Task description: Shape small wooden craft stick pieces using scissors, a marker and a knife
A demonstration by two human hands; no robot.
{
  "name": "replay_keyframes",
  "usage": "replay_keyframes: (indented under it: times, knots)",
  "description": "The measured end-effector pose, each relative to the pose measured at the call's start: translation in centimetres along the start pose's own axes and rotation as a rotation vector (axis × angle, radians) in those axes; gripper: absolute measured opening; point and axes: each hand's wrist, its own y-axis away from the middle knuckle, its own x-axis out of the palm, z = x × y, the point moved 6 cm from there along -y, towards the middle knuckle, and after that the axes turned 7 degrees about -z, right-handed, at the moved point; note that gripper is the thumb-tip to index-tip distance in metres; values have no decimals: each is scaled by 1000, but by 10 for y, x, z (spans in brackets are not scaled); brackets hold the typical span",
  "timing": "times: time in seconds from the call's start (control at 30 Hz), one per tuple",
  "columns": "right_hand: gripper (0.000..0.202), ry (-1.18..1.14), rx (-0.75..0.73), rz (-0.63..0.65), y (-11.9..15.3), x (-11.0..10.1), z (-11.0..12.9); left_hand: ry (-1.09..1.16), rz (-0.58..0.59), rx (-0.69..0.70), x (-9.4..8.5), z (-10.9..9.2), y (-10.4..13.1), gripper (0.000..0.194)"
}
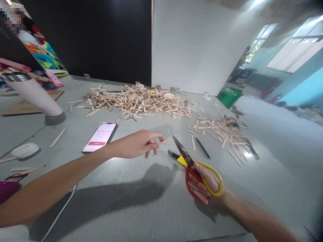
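Note:
Near the middle of the grey table, my left hand (140,144) pinches a short wooden stick (166,142) between thumb and index finger. To its right, my right hand (205,179) is wrapped round the handles of scissors (186,155) with one red and one yellow loop. The scissor blades look closed, and their tip points up and left, close to the stick's right end. Beneath the scissors lies a yellow and black cutter (178,158). A black pen (202,148) and a small stick (193,143) rest just right of the blades.
A large pile of wooden sticks (141,104) lies at the back, with a smaller pile (224,131) at the right. On the left are a phone (101,136), a white mouse (25,150), a pale tumbler (35,95) and a white cable (60,213). Upright black and white panels stand behind.

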Motion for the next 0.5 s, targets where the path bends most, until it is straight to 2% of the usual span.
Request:
replay_keyframes:
  times: [0.1, 0.2, 0.33, 0.5]
  knots:
    - [66, 12, -65, -117, -5, -10, 8, -14, -113, -2, -6, -1, 0, 20]
    - [68, 42, -70, -172, -9, -14, 8, -33, -231, 30, -14, -8, 4, 25]
    - [70, 131, -43, -183, -13, -15, -2, -108, -415, 73, -29, -22, 12, 35]
    - [71, 241, -38, -197, -13, -22, -17, -65, -505, 67, -36, -28, 19, 39]
